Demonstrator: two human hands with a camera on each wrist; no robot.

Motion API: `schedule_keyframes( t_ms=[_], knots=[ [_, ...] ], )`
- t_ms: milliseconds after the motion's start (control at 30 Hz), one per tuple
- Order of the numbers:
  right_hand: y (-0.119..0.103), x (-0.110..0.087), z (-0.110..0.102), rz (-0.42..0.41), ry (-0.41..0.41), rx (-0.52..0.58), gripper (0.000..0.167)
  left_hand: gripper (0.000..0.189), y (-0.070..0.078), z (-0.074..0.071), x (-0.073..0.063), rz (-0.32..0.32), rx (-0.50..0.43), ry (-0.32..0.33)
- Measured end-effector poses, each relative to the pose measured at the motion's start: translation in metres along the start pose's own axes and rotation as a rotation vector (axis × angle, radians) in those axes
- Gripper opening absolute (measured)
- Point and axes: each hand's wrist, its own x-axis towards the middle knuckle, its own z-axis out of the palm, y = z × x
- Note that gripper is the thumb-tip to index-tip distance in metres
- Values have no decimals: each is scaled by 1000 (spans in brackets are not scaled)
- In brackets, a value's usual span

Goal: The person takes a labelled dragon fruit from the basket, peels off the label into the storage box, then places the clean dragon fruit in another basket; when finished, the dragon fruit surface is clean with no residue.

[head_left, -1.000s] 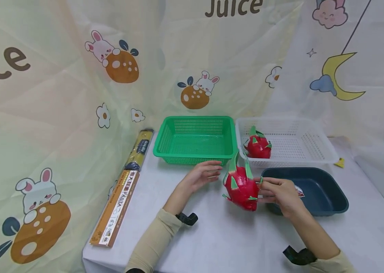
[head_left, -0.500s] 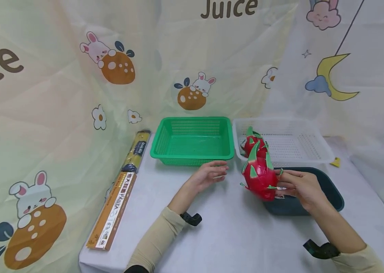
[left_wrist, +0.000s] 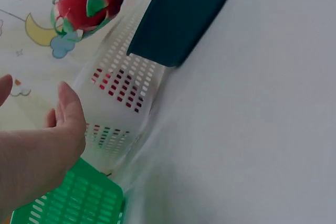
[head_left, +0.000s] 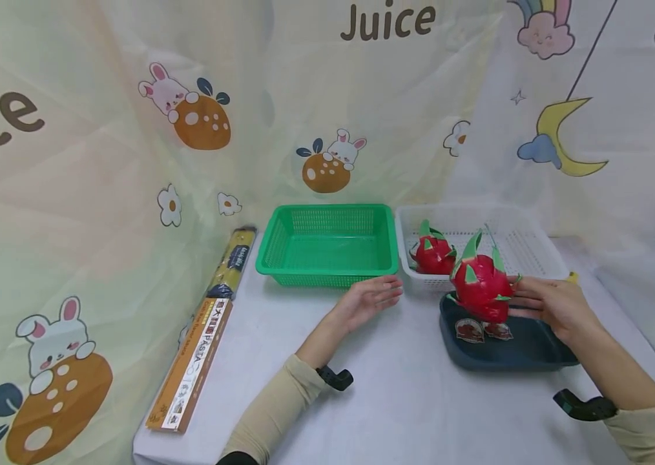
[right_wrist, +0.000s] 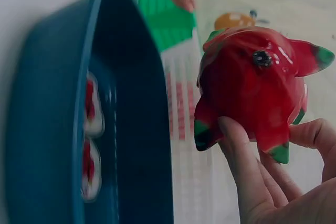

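Note:
My right hand holds a red dragon fruit with green-tipped scales, its fingers and thumb gripping one side. The fruit is raised over the back of the dark blue basin, in front of the white basket. Seen from the right wrist, the fruit's dark end spot faces the camera, and the fingertips press its lower side. Inside the white basket, at its left end, lies another dragon fruit. My left hand hovers by the front right corner of the green basket, fingers extended and holding nothing.
Two small picture pieces lie in the blue basin. Along the table's left side are a pasta box and a yellow packet. Something yellow shows behind the right hand. A printed cloth hangs behind the table.
My right hand has carried the dragon fruit rightward and a little back, from beside the left hand to above the basin. The left hand has shifted slightly right.

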Motion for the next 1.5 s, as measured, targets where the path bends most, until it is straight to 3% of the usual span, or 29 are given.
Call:
schedule_keyframes(
  t_ms=[167,333,700,900,1100,1200,1333,1500],
  knots=[
    [-3,11,-22,12,36,-30,24,54,-13,0,-2,-11,-79,13],
    [-14,24,-35,16,100,-2,15,59,-19,7,6,3,-155,43],
    [-34,51,-43,13,177,22,7,48,-28,20,25,45,-353,179],
    [-38,70,-40,18,213,-69,25,50,-27,30,31,74,-400,192],
    [-32,87,-42,62,272,-158,39,50,-28,35,34,85,-492,254],
    [-30,96,-42,62,271,-213,57,49,-30,35,37,103,-516,287],
    [-29,103,-45,68,281,-317,88,48,-33,36,42,88,-512,284],
    [-28,110,-44,99,250,-439,101,42,-34,38,46,96,-512,315]
  ],
)
